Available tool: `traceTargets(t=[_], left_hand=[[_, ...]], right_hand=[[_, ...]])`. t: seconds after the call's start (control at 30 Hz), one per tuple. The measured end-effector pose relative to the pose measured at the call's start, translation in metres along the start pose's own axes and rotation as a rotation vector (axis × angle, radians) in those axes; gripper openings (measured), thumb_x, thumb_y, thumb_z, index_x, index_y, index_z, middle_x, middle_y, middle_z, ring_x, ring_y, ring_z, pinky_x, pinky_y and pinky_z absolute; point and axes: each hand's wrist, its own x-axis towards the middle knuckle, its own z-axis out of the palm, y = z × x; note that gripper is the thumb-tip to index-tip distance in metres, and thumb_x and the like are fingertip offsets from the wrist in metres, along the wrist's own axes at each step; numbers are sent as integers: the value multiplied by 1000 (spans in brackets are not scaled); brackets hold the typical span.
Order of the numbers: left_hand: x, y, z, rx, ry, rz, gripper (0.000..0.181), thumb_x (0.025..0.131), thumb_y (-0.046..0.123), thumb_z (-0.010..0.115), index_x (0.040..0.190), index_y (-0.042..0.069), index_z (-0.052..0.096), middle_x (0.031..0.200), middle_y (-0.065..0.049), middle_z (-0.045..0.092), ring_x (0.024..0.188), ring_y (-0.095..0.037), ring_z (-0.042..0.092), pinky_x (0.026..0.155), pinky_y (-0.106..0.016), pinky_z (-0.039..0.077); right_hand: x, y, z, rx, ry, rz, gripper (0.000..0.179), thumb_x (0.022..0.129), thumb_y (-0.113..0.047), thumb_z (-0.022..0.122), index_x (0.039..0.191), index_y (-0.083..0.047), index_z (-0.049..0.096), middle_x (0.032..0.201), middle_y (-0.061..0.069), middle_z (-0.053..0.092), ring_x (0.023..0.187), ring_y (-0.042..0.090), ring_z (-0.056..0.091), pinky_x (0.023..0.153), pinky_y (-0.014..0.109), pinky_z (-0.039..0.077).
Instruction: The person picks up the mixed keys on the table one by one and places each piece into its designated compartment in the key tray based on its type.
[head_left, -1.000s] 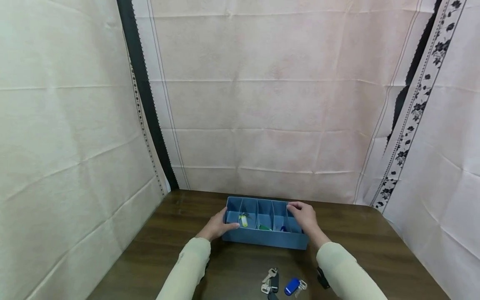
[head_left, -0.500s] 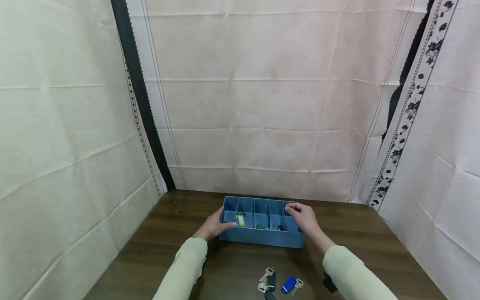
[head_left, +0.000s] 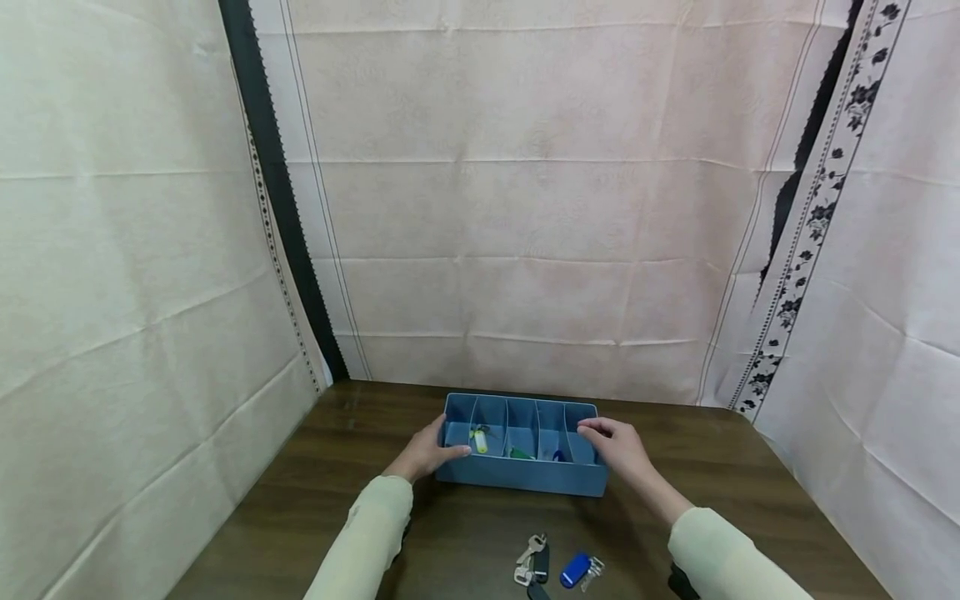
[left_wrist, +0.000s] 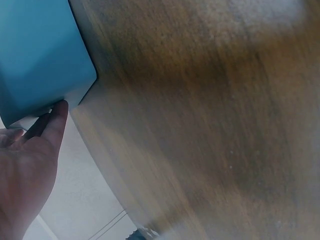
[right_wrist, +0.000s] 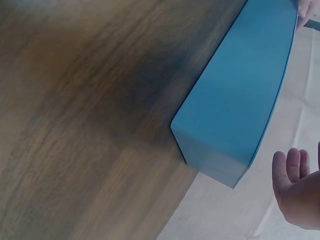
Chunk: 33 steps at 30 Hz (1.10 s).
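A blue box with several compartments (head_left: 517, 476) stands on the wooden table. My left hand (head_left: 426, 451) holds its left end, thumb over the front rim and fingers along the side wall. In it lie a key with a yellow tag (head_left: 481, 441), a green piece (head_left: 521, 453) and a dark blue piece (head_left: 558, 456). My right hand (head_left: 621, 447) hovers over the rightmost compartment, fingers loosely bent, with nothing visible in them. In the right wrist view, the right hand (right_wrist: 297, 192) is apart from the box's end.
Nearer me on the table lie a bunch of keys with black fobs (head_left: 534, 562) and a blue fob with keys (head_left: 577, 570). Pale cloth (head_left: 495, 208) hangs behind the table and on both sides.
My right hand has drawn back a little, down and to the right from the rightmost compartment. My left hand stays on the box, and the view has shifted slightly.
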Motion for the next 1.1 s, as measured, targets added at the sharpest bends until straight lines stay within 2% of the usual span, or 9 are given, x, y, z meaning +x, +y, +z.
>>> traceTargets(t=[0.4, 0.7, 0.93, 1.1], left_hand=[[1, 0, 0, -1, 6, -10, 100, 85, 49, 76, 158, 7, 22, 157, -22, 31, 141, -43, 32, 109, -62, 31], [0, 0, -1, -15, 5, -11, 100, 84, 47, 77, 158, 7, 22, 157, -22, 31, 141, -44, 32, 109, -62, 31], [1, 0, -1, -12, -2, -2, 99, 85, 48, 76, 158, 7, 22, 157, -22, 30, 142, -44, 31, 109, -62, 31], [1, -1, -1, -8, -4, 1, 100, 85, 48, 76, 158, 6, 22, 157, -23, 30, 142, -44, 31, 109, -62, 31]], right_hand=[[-22, 1, -9, 34, -51, -17, 37, 98, -34, 64, 118, -3, 70, 116, 10, 69, 104, 25, 63, 91, 43, 53], [-40, 5, -8, 41, -92, -53, 24, 98, -26, 65, 111, -8, 73, 112, 8, 71, 105, 25, 64, 91, 43, 54], [-52, 9, -8, 31, -115, -25, 27, 97, -25, 66, 112, -4, 73, 109, 7, 71, 101, 22, 64, 88, 42, 54], [-58, 19, -10, 23, -144, -32, 29, 97, -26, 66, 112, -2, 72, 108, 7, 71, 99, 21, 63, 83, 35, 54]])
